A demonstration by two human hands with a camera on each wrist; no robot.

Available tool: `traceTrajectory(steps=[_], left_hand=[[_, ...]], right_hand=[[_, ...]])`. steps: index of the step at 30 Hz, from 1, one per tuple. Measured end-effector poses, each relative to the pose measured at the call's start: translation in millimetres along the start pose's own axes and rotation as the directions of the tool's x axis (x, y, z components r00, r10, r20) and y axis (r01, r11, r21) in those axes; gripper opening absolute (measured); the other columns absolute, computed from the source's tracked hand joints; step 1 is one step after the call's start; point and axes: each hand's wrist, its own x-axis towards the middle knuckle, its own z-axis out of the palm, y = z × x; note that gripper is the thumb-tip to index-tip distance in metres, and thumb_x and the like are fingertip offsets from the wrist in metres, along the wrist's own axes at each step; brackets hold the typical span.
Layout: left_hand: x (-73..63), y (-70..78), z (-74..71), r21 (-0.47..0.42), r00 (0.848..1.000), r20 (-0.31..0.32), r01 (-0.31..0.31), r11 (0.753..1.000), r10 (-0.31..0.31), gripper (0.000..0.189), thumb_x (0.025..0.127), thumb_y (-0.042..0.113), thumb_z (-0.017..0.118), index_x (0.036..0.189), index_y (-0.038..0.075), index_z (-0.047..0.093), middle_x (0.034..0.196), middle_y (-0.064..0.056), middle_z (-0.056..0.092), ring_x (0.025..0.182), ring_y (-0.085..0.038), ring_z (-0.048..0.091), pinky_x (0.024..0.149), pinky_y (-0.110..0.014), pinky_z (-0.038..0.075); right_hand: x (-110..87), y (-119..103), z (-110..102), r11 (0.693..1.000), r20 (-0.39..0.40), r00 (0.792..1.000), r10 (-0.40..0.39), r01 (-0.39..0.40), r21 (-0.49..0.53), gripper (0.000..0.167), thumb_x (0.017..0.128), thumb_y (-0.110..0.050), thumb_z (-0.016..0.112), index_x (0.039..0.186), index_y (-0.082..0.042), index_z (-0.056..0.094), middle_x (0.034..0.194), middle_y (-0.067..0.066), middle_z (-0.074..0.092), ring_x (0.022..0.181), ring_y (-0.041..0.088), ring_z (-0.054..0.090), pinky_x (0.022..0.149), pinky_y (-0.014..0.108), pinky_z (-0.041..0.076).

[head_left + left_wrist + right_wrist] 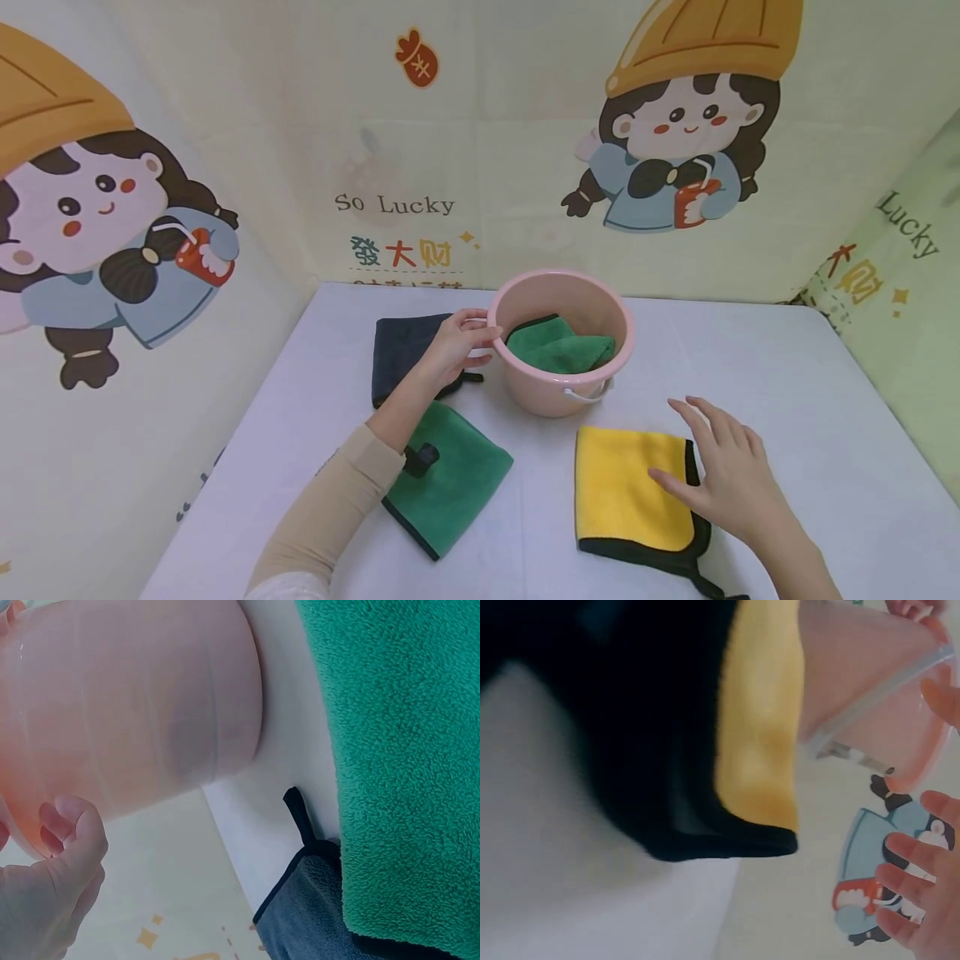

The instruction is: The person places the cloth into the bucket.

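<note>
A pink bucket (pixel 540 396) stands upright at the back middle of the table, its white handle (pixel 592 396) hanging down in front. Inside it lies a crumpled green towel (pixel 558 346). My left hand (pixel 457 337) grips the bucket's rim on its left side; the left wrist view shows its fingers curled at the rim. At the right, my right hand (pixel 731 471) hovers with spread fingers over the right edge of a folded yellow towel (pixel 630 487) with black trim. Nothing is in the right hand.
A folded green towel (pixel 465 483) with a black loop lies under my left forearm. Behind it is a folded dark navy towel (pixel 401 346), partly covered by the arm. A patterned cloth wall (pixel 510 167) borders the white table (pixel 787 367).
</note>
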Motion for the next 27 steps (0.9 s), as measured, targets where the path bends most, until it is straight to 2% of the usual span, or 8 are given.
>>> traceTrajectory(steps=[6,12,22,27], left_hand=[[2.6,-1.6,-0.7,-0.015,1.000,-0.012,0.008,1.000,-0.008,0.040,0.085,0.013,0.065,0.122,0.012,0.049,0.113,-0.009,0.058,0.082,-0.016,0.061,0.070,-0.030,0.052],[2.4,-1.0,-1.1,-0.026,1.000,-0.014,0.024,0.999,-0.024,0.041,0.085,0.013,0.065,0.123,0.012,0.049,0.114,-0.009,0.058,0.082,-0.016,0.062,0.069,-0.029,0.053],[2.9,-0.7,-2.3,-0.024,1.000,0.001,0.031,0.999,-0.031,0.047,0.085,0.016,0.065,0.128,0.013,0.045,0.118,-0.009,0.056,0.082,-0.014,0.060,0.084,-0.041,0.049],[3.6,-2.2,-1.3,-0.028,1.000,-0.011,0.027,0.999,-0.028,0.043,0.084,0.015,0.066,0.124,0.013,0.048,0.115,-0.009,0.058,0.083,-0.016,0.061,0.081,-0.039,0.051]], right_hand=[[-16.5,-7.1,11.9,0.999,0.137,0.991,0.014,-0.019,0.033,0.093,0.064,-0.059,0.072,0.136,-0.018,0.031,0.132,0.016,0.033,0.114,0.037,0.033,0.083,0.057,0.024],[-25.8,-11.8,21.7,0.999,0.242,0.970,0.023,-0.033,0.038,0.093,0.063,-0.071,0.064,0.135,-0.020,0.035,0.133,0.014,0.034,0.115,0.038,0.034,0.086,0.057,0.023],[-29.0,-12.3,34.7,1.000,0.303,0.953,0.014,-0.008,-0.021,0.096,0.058,-0.081,0.056,0.132,-0.022,0.038,0.126,0.016,0.040,0.110,0.038,0.040,0.085,0.060,0.028],[-30.3,-11.8,38.9,1.000,0.323,0.946,0.014,-0.006,-0.027,0.097,0.057,-0.084,0.052,0.130,-0.021,0.040,0.127,0.016,0.042,0.113,0.038,0.039,0.085,0.062,0.028]])
